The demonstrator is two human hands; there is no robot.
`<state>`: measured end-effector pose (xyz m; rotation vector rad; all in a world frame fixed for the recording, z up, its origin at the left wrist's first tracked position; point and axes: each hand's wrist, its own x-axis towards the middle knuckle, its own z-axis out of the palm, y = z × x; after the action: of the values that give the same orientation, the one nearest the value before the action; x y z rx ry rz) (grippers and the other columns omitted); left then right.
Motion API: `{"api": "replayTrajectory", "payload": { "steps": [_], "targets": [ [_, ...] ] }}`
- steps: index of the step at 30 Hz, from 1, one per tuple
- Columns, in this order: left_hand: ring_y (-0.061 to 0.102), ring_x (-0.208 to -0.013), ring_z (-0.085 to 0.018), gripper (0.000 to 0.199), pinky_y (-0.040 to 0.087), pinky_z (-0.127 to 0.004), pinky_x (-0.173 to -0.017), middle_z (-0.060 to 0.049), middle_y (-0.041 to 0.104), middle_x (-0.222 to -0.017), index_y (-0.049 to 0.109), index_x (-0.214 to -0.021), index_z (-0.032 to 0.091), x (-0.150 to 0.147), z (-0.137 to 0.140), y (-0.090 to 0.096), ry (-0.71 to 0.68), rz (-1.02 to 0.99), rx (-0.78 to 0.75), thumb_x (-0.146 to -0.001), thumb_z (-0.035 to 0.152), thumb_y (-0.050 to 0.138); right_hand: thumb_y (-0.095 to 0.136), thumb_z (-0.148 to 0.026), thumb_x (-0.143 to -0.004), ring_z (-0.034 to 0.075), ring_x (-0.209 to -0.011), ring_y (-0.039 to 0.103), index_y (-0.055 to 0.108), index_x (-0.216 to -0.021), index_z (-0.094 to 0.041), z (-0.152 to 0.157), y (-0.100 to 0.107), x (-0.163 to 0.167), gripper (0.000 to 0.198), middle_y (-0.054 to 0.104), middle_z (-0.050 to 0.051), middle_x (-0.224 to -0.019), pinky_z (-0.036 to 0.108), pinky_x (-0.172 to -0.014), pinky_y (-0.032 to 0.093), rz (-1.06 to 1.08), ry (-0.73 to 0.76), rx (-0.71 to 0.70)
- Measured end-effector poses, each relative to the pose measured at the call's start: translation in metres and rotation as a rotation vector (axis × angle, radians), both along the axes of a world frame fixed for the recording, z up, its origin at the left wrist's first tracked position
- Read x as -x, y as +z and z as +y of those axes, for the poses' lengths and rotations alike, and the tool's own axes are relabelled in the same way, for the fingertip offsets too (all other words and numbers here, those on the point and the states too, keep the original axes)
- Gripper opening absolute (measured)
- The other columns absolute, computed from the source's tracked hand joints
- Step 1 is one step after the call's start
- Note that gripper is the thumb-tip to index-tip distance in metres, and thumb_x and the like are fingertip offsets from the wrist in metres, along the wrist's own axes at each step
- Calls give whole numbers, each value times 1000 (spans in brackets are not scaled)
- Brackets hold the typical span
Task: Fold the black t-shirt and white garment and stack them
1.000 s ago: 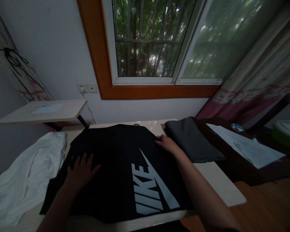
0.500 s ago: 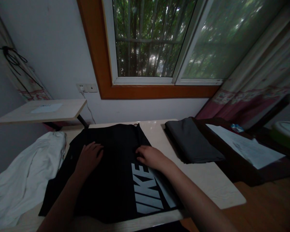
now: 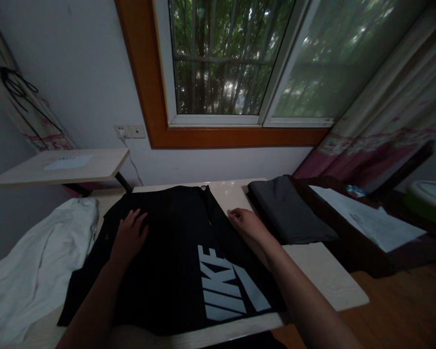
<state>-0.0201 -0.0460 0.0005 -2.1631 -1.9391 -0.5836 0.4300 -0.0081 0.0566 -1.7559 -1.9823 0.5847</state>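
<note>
A black garment (image 3: 167, 261) with large pale NIKE lettering lies spread over the light wooden table (image 3: 319, 271); its exact kind I cannot make out. On its left part rests my left hand (image 3: 131, 237), open, palm down, with the fingers spread. My right hand (image 3: 245, 223) is at the garment's right edge, fingers curled and closed on the edge of the cloth. Beyond that hand sits a folded dark grey cloth (image 3: 290, 208). To the left of the black garment lies a rumpled white garment (image 3: 54, 261).
A small raised shelf (image 3: 32, 169) carries a paper label at the back left. Right of the table, a dark surface holds a sheet of paper (image 3: 370, 220) and a green-and-white object (image 3: 428, 198). Behind are a window (image 3: 221, 63) and a wall socket (image 3: 129, 131).
My right hand has moved right, drawing the garment's right side outward, so that more of the pale print shows. The left hand has shifted slightly left on the cloth.
</note>
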Motion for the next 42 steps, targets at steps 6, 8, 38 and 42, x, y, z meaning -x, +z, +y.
{"api": "replayTrajectory", "payload": {
  "steps": [6,8,38,42],
  "targets": [
    [39,-150,-36,43,38,-63,-116,-15,51,-154,58,-139,20,2,1,-4,-3,22,24,-100,35,44,62,-37,-90,26,-97,72,75,-107,-20,14,-28,5,27,78,9,-102,34,-88,51,278,32,52],
    [40,-149,-36,44,38,-64,-116,-15,53,-153,58,-138,19,4,1,-6,-8,32,28,-101,35,44,66,-36,-86,24,-93,72,71,-115,-21,20,-31,11,33,78,6,-99,33,-85,52,426,33,79],
    [46,-145,-34,42,35,-63,-118,-13,57,-150,62,-135,22,6,0,-7,-16,3,63,-99,36,46,79,-33,-62,17,-68,61,64,-115,-23,54,-36,50,56,61,-5,-75,30,-68,49,760,-86,170],
    [47,-144,-33,41,35,-61,-119,-11,58,-149,63,-134,24,7,0,-6,-11,-4,60,-98,36,46,79,-29,-57,17,-70,61,63,-115,-23,54,-36,52,61,60,-4,-78,30,-70,49,952,-76,186]
  ]
}}
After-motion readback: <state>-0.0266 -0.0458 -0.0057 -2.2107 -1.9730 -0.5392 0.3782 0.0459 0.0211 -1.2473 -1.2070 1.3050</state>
